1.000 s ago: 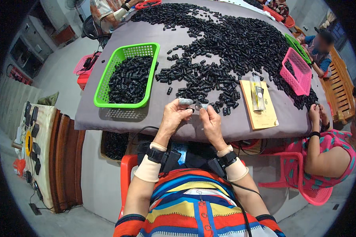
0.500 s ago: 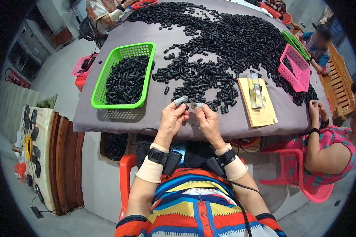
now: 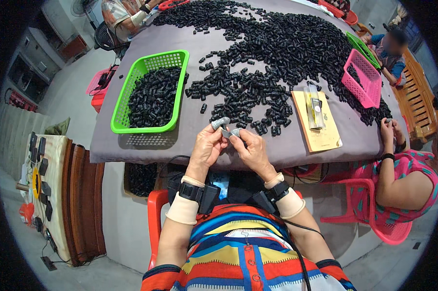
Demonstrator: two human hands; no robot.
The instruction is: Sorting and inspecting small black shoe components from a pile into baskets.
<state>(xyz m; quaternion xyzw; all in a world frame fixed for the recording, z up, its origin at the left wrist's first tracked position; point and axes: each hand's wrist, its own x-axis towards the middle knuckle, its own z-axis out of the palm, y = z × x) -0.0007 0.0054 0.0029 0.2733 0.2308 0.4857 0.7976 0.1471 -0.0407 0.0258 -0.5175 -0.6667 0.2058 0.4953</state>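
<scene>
Above the table's near edge, my left hand (image 3: 206, 150) and my right hand (image 3: 254, 153) are closed in pinches, almost touching. A grey cover wraps a fingertip on each hand. Between my left thumb and finger is a small black part (image 3: 223, 127), mostly hidden by the fingers. My right hand pinches a thin grey blade-like piece (image 3: 226, 134), its end against the left fingers. Just beyond lie many loose short black cylindrical parts (image 3: 243, 94), which spread into a large pile (image 3: 301, 46). Left of my hands stands a green basket (image 3: 146, 129) holding more of them.
A yellow booklet (image 3: 325, 138) with a clear plastic case (image 3: 315, 114) on it lies to the right. Beyond are a pink basket (image 3: 372, 99) and a green one (image 3: 359, 48). Co-workers sit around the grey-covered table (image 3: 114, 153); the nearest, at right, uses a pink chair (image 3: 347, 203).
My right hand has moved slightly left and down, bringing the blade-like piece up against the left fingers. Both hands are closer together.
</scene>
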